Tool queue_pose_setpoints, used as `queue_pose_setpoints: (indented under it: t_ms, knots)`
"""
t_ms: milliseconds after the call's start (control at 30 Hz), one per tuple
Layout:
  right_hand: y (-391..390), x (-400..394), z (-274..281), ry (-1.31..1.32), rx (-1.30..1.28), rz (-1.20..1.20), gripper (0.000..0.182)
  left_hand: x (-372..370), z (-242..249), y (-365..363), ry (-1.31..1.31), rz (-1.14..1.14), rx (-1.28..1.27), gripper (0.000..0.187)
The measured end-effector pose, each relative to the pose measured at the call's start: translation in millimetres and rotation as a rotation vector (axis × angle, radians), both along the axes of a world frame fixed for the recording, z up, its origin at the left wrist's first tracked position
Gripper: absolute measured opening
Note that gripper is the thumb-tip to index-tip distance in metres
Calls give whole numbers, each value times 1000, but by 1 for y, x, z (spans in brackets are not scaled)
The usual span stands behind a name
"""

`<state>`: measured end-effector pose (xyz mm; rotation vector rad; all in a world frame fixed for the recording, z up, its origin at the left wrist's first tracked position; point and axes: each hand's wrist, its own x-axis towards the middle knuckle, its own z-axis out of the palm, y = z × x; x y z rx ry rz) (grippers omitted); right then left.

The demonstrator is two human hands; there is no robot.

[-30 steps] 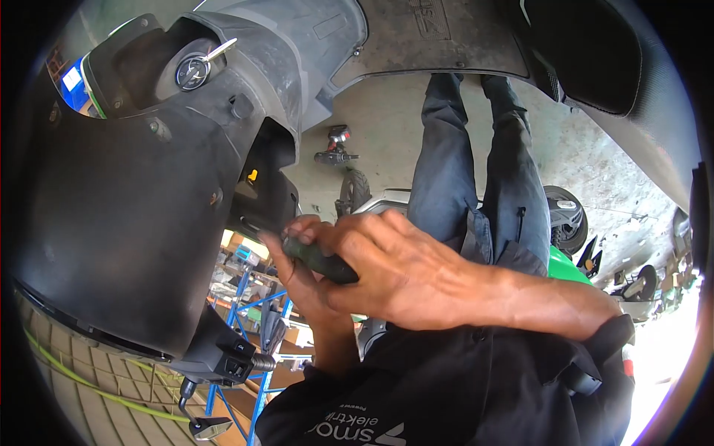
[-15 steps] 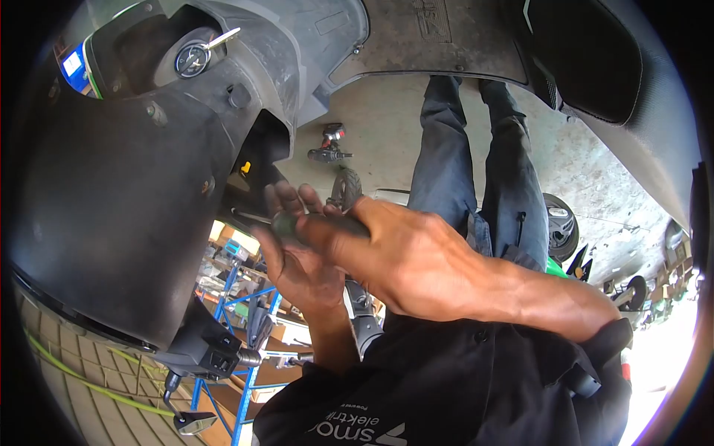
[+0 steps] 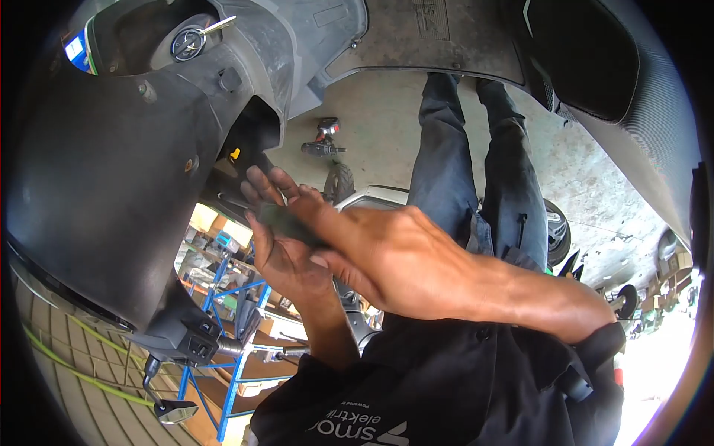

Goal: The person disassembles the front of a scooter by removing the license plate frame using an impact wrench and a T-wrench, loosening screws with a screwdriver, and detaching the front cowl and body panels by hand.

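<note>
My right hand (image 3: 401,256) reaches in from the right and is closed round a screwdriver (image 3: 286,223), of which the dark green handle shows between my hands. Its metal shaft cannot be made out at this moment. Palm turned up, my left hand (image 3: 286,260) lies beneath and beside the handle, its fingers and thumb apart. Whether its palm touches the handle is hard to see. Just left of my fingertips is the scooter's dark front panel (image 3: 104,193), with a yellow hook (image 3: 235,154) in the opening beside it.
A cordless drill (image 3: 323,137) lies on the concrete floor near a small tyre (image 3: 340,181). The scooter's floorboard (image 3: 439,44) and seat (image 3: 587,59) extend across the top. At lower left are a mirror (image 3: 176,411) and a blue shelving frame (image 3: 236,372).
Both hands have shifted slightly, and my right hand has turned so that its thumb shows below the handle. The shaft seen earlier no longer shows. The scooter panel sits slightly further left in view.
</note>
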<state>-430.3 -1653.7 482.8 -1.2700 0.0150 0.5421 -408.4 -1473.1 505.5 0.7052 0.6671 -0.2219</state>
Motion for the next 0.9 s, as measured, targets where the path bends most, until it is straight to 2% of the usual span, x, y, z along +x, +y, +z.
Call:
queue_pose_setpoints:
  t_ms: [33,100,200,233,300,333,367,400,433,467,533,600,633,667,700,733,800,833,867,900]
  knots:
    - [-9,5,4,-140,-156,113,43,2,1,0,46,-43,30,41]
    - [2,-6,-3,-200,-110,44,38,1,3,10,93,-83,63,43]
    - [5,-8,-6,-335,-80,-42,25,-4,-9,42,173,-93,-182,44]
    - [5,-9,-9,-335,8,-186,29,-2,-8,38,188,-94,-231,44]
    - [-1,-5,-8,-342,105,-322,34,-1,-1,25,199,18,-460,36]
    - [-8,-4,-4,-99,109,-196,39,-5,0,20,195,23,-457,36]
    - [-15,0,1,138,102,-70,45,-7,-4,14,90,45,-235,36]
    - [-20,7,3,128,93,-69,45,-7,-8,8,-18,67,-19,35]
    - [-22,16,5,255,119,140,49,-4,-8,3,-32,94,-90,38]
    - [-19,14,5,264,126,167,48,-3,-8,0,-42,102,-98,38]
    - [-14,10,5,282,138,222,47,-2,-7,-4,27,7,84,40]
    - [-12,6,3,-177,-92,121,42,-3,-12,3,43,10,-18,39]
    - [-9,4,-2,-265,-55,62,36,-9,-21,18,54,-8,-56,40]
    - [-8,5,-5,-284,-64,75,36,-14,-28,30,62,-28,-95,41]
    - [-8,5,-5,-319,45,-38,37,-9,-24,20,97,50,-253,38]
    - [-7,5,-6,-329,74,-101,38,-8,-21,17,75,57,-267,38]
    - [-5,5,-8,-354,129,-225,42,-8,-18,14,3,-14,-112,36]
    - [-8,4,-5,-79,166,-135,45,-10,-17,3,-33,147,-179,34]
    - [-11,5,-3,195,193,-47,50,-9,-17,0,-51,157,-189,34]
    - [-11,9,-4,286,281,23,57,-6,-20,-1,-94,168,-257,35]
